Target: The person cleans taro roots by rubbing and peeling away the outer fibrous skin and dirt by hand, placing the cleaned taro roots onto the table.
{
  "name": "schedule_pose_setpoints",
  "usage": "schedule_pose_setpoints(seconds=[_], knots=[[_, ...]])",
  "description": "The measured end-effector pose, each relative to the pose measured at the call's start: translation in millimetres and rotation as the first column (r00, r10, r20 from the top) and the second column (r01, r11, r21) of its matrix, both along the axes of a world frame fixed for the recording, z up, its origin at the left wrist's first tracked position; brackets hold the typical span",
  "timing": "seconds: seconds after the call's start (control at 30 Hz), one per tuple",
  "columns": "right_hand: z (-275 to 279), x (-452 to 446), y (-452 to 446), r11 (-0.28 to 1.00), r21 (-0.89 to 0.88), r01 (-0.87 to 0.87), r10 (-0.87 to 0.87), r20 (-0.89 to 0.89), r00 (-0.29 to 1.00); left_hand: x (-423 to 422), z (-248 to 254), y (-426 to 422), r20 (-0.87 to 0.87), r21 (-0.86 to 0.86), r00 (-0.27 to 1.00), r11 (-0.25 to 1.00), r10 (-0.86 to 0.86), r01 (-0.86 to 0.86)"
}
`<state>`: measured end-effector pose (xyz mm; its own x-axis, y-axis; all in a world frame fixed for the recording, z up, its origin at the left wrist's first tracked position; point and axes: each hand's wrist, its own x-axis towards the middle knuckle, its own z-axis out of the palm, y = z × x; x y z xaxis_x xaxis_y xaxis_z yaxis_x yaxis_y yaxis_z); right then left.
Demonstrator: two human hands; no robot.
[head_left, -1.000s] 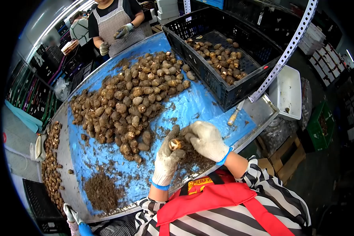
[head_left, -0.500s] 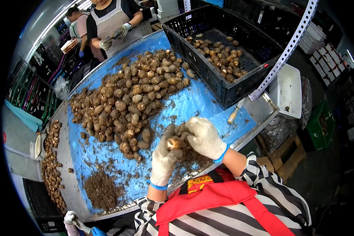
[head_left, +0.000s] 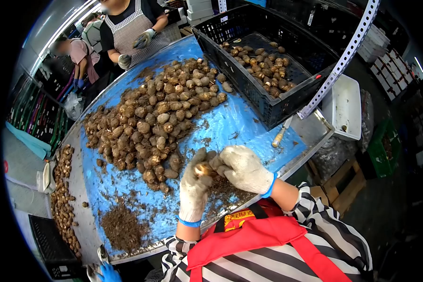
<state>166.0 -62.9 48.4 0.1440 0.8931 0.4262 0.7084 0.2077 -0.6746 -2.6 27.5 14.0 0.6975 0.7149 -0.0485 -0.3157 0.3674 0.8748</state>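
Observation:
My left hand (head_left: 192,190), in a soiled white glove, is closed around a small brown taro (head_left: 203,169) whose pale end shows between the fingers. From the other side my right hand (head_left: 245,170), gloved the same way, pinches at the taro; its fingertips are partly hidden. Both hands are above the near edge of a blue sheet (head_left: 239,120) on the table. A large heap of hairy taros (head_left: 150,117) lies just beyond them. Dark scraps and soil (head_left: 230,189) lie under my hands. A knife with a wooden handle (head_left: 278,137) rests to the right.
A black crate (head_left: 263,105) with several taros stands at the back right, beside a perforated metal post (head_left: 343,61). A white tub (head_left: 347,110) is at the right. Root scraps (head_left: 123,228) are heaped at the front left. A co-worker (head_left: 127,35) stands across the table.
My hands stay around the taro, with the right wrist slightly shifted. The co-worker's hands opposite have moved apart; another person behind bends further left. Gloved hands at the bottom left have shifted.

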Motion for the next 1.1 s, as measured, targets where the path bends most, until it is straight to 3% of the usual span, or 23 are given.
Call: schedule_pose_setpoints(seconds=[0.1, 0.23, 0.3, 0.37, 0.5, 0.6, 0.7, 0.73, 0.83, 0.87, 0.97, 1.03, 1.1], knots=[[1, 11, -7, 0.984, -0.116, -0.135, 0.135, -0.009, 0.991, -1, 1, 4, 0.101, -0.19, 0.991, 0.98, 0.083, -0.063], [15, 15, -12, 0.987, -0.14, 0.078, -0.103, -0.182, 0.978, 0, 9, 3, 0.243, -0.317, 0.969, 0.948, 0.039, 0.041], [16, 9, -5, 0.991, 0.098, 0.086, -0.08, -0.062, 0.995, 4, 9, 1, 0.279, -0.337, 0.96, 0.937, 0.011, 0.087], [10, 2, 4, 0.957, 0.288, 0.032, -0.044, 0.037, 0.998, 7, 6, -2, 0.201, -0.298, 0.979, 0.954, 0.023, 0.039], [-13, -13, 10, 0.924, 0.375, 0.069, -0.133, 0.147, 0.98, 4, -4, -4, 0.072, -0.259, 0.997, 0.966, 0.025, -0.005], [-13, -12, 4, 0.987, 0.151, 0.051, -0.072, 0.136, 0.988, 0, -21, -1, 0.072, -0.295, 0.996, 0.955, 0.051, -0.027], [-12, 7, 2, 0.981, 0.054, -0.185, 0.176, 0.144, 0.974, -1, -25, 4, 0.223, -0.415, 0.965, 0.909, 0.136, -0.032], [-6, 12, -2, 0.976, -0.08, -0.202, 0.204, 0.019, 0.979, -1, -34, 7, 0.229, -0.373, 0.961, 0.926, 0.157, -0.062], [-3, 18, -5, 0.971, -0.233, -0.044, 0.019, -0.108, 0.994, -1, -32, 11, 0.259, -0.361, 0.953, 0.931, 0.157, -0.055], [2, 16, -8, 0.992, -0.126, -0.027, 0.008, -0.15, 0.989, 0, -33, 11, 0.282, -0.319, 0.952, 0.948, 0.121, -0.026], [2, -2, -2, 0.999, -0.041, 0.03, -0.03, 0.002, 1.0, 8, -15, 1, 0.253, -0.329, 0.956, 0.943, 0.148, -0.059], [3, -12, 4, 0.997, -0.077, 0.024, -0.021, 0.039, 0.999, 6, -29, 1, 0.239, -0.271, 0.968, 0.963, 0.074, -0.006], [-9, -15, 6, 1.0, -0.013, 0.005, -0.006, -0.076, 0.997, 5, -30, 2, 0.236, -0.25, 0.971, 0.968, 0.044, 0.017]])
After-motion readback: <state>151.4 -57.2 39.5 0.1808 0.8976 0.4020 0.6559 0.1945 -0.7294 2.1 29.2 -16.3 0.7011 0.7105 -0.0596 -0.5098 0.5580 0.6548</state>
